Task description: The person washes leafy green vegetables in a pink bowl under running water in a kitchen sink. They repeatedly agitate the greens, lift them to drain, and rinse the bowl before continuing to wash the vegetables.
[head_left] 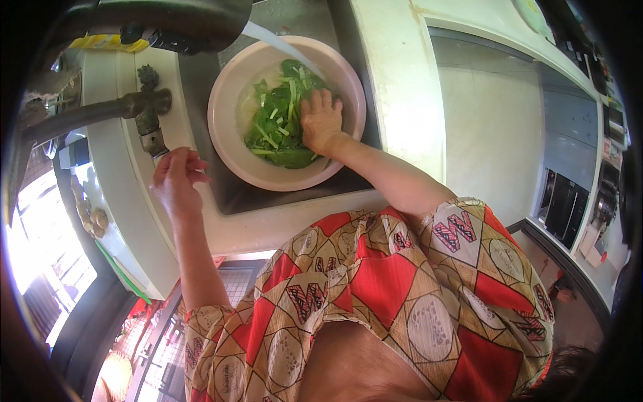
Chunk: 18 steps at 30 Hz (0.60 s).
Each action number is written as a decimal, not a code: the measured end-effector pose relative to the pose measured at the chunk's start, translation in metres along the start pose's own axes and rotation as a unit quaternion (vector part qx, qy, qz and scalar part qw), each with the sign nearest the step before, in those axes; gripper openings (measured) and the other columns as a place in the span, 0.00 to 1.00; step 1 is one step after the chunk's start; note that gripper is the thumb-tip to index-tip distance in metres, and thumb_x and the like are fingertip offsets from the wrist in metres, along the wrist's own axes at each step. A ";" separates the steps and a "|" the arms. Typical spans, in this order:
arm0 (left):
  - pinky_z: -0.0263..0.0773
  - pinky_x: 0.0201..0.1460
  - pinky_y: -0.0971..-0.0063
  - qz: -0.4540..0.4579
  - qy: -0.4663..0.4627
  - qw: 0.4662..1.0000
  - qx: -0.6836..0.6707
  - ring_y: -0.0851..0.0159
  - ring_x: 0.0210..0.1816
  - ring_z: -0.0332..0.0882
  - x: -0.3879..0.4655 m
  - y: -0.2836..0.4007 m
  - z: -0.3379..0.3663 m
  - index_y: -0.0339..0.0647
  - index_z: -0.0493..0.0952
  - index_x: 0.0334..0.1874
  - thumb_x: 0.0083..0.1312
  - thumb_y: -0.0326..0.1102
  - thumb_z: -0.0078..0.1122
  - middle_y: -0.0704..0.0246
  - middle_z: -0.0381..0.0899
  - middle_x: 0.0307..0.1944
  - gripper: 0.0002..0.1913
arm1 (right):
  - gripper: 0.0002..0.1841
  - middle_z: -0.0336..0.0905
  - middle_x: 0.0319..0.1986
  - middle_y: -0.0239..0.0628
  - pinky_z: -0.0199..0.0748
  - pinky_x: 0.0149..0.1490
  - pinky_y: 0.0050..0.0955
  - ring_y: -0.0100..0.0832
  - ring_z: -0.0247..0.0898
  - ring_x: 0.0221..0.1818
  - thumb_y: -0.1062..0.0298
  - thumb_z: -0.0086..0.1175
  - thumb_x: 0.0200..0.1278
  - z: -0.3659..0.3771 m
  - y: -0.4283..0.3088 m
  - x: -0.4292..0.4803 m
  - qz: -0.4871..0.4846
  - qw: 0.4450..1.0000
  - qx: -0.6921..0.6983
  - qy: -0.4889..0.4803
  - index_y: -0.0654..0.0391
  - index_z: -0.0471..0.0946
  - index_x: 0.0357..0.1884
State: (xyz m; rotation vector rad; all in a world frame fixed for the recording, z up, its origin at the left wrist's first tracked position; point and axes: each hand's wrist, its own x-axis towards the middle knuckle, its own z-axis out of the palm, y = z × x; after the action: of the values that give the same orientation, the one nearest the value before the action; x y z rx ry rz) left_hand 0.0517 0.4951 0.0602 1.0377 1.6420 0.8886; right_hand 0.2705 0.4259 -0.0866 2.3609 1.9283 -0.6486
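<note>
A pale plastic basin [221, 151] stands in a metal sink [241, 199], holding water and cut leafy greens [276, 118]. Water [281, 42] pours into it from above. My right hand [322, 120] lies on the greens at the basin's right side, palm down, fingers slightly spread; whether it grips any leaves is hidden. My left hand [182, 176] is raised over the counter left of the basin, close below the end of a metal tap fitting [153, 143]. Its fingers are bent, and whether they touch the fitting I cannot tell.
A metal pipe [85, 114] runs left from the tap fitting. A dark cylindrical object [201, 22] hangs over the sink's upper left. Pale counter edging [402, 115] borders the sink. Knobbly roots [93, 216], apparently ginger, lie on the far-left ledge near a green strip [123, 274].
</note>
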 end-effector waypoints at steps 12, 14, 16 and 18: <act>0.71 0.17 0.78 0.091 -0.078 0.988 0.094 0.67 0.21 0.77 0.014 0.016 -0.012 0.30 0.79 0.29 0.59 0.28 0.49 0.61 0.79 0.23 0.09 | 0.23 0.62 0.59 0.47 0.56 0.64 0.46 0.49 0.53 0.65 0.71 0.49 0.52 0.043 -0.038 -0.035 -0.253 0.964 0.057 -0.051 0.64 0.71 0.54; 0.70 0.17 0.77 0.050 -0.062 0.995 0.056 0.66 0.20 0.77 0.017 0.018 -0.012 0.28 0.78 0.29 0.57 0.30 0.53 0.60 0.79 0.23 0.09 | 0.22 0.66 0.55 0.47 0.59 0.61 0.46 0.48 0.57 0.62 0.72 0.50 0.49 0.044 -0.040 -0.037 -0.252 0.963 0.096 -0.013 0.63 0.72 0.51; 0.70 0.17 0.78 0.024 -0.047 0.998 0.028 0.66 0.20 0.77 0.021 0.021 -0.011 0.28 0.78 0.30 0.58 0.29 0.53 0.59 0.79 0.23 0.09 | 0.21 0.69 0.51 0.48 0.64 0.57 0.48 0.48 0.62 0.58 0.73 0.51 0.47 0.040 -0.036 -0.027 -0.242 0.957 0.156 0.043 0.63 0.73 0.47; 0.71 0.17 0.78 0.004 -0.035 0.999 0.009 0.66 0.21 0.77 0.023 0.024 -0.008 0.27 0.78 0.31 0.58 0.29 0.53 0.59 0.79 0.24 0.09 | 0.17 0.68 0.49 0.49 0.62 0.56 0.49 0.48 0.62 0.54 0.70 0.52 0.46 0.032 -0.026 -0.007 -0.129 0.972 0.183 0.069 0.63 0.75 0.42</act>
State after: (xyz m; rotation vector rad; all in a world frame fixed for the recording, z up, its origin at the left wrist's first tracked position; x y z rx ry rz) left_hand 0.0448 0.5246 0.0761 1.0778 1.5915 0.8352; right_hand 0.2356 0.4168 -0.1078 2.4268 2.3870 -0.9547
